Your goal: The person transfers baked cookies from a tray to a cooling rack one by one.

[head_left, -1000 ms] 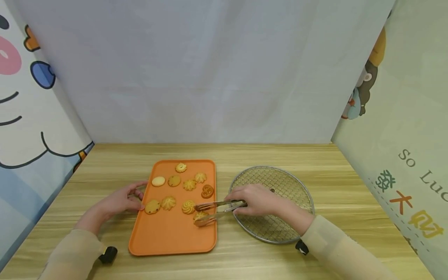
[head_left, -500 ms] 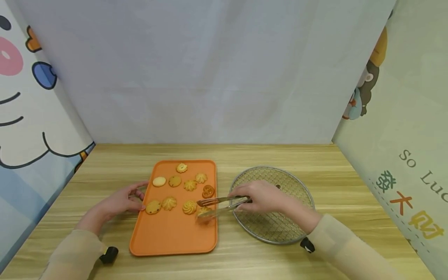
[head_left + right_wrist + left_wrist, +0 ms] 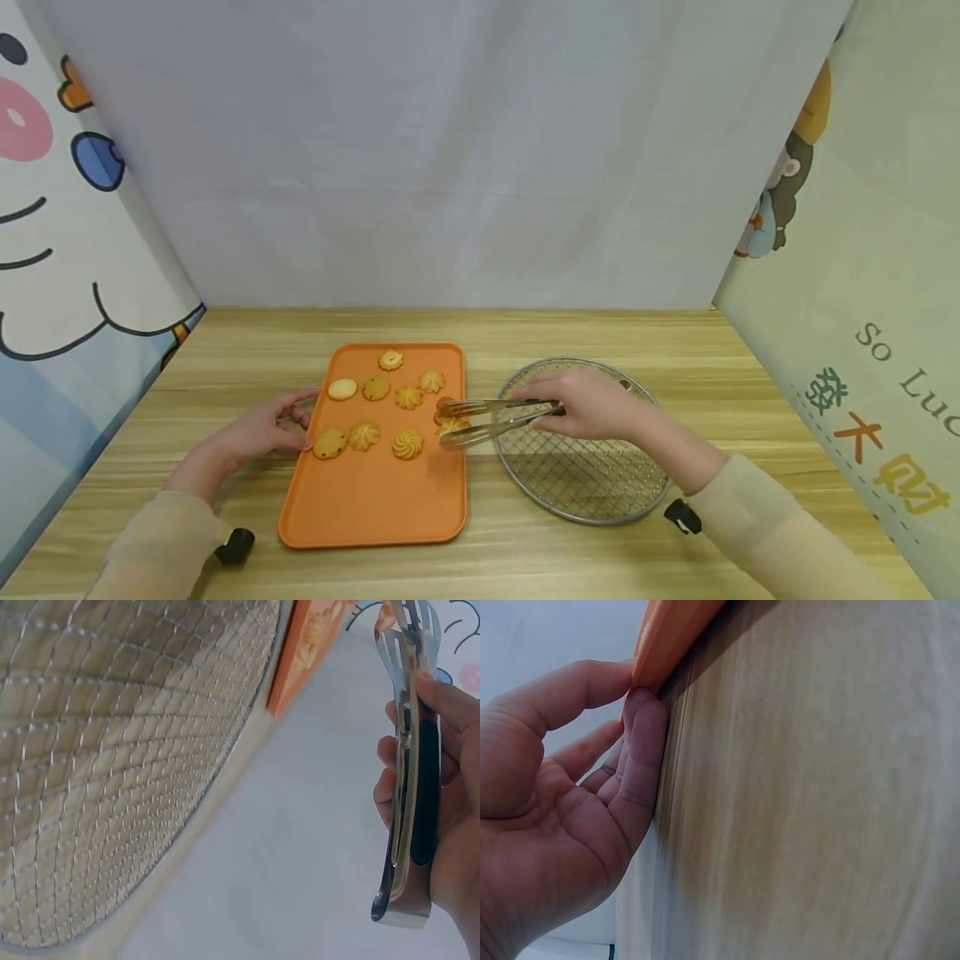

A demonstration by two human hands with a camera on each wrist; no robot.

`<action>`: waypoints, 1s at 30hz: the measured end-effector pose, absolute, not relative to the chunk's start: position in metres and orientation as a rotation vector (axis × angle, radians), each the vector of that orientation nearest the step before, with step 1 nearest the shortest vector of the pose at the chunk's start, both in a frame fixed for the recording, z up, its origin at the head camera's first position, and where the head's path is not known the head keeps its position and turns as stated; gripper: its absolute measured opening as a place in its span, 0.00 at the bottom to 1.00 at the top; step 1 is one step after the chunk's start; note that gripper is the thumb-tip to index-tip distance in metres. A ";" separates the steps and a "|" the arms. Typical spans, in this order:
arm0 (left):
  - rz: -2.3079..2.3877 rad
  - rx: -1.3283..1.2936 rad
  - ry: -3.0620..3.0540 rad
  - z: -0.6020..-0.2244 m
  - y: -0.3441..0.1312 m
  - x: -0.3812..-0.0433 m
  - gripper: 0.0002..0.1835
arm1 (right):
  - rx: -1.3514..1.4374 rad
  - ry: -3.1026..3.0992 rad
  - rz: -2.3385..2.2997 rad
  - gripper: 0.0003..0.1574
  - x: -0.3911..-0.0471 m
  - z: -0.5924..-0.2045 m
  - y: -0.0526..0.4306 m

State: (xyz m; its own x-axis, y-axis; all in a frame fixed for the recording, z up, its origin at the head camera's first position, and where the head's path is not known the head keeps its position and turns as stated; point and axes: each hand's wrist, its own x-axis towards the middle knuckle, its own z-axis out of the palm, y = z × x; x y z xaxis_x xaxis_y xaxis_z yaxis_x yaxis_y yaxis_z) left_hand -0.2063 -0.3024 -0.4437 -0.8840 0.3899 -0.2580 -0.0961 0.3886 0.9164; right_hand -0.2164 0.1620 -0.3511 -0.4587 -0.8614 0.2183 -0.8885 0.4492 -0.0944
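In the head view my left hand point(image 3: 262, 432) holds the left edge of an orange tray point(image 3: 367, 510); the left wrist view shows fingers and thumb at the tray's rim point(image 3: 664, 649). My right hand point(image 3: 588, 404) grips metal tongs point(image 3: 487, 429) by their dark handle point(image 3: 426, 787). Between the tong tips, over the tray's right side, is a flower-shaped cookie point(image 3: 453, 426), partly hidden. A pretzel-shaped cookie point(image 3: 441, 412) lies behind the tips, mostly covered. Several other cookies sit on the tray, among them a swirl cookie point(image 3: 407, 444) and a pale oval one point(image 3: 342, 389).
A round wire mesh rack point(image 3: 585, 479) lies right of the tray, under my right hand and forearm. Both stand on a wood-grain table point(image 3: 525, 558). A pale curtain point(image 3: 450, 167) hangs behind it, and printed panels stand at both sides.
The tongs have closed on the flower-shaped cookie at the tray's lower right and moved up and to the right with it. My left hand stays at the tray edge.
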 end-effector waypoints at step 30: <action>1.527 0.246 2.189 -0.444 -0.303 -0.206 0.48 | 1.307 -2.481 0.476 0.28 -0.224 -0.323 0.231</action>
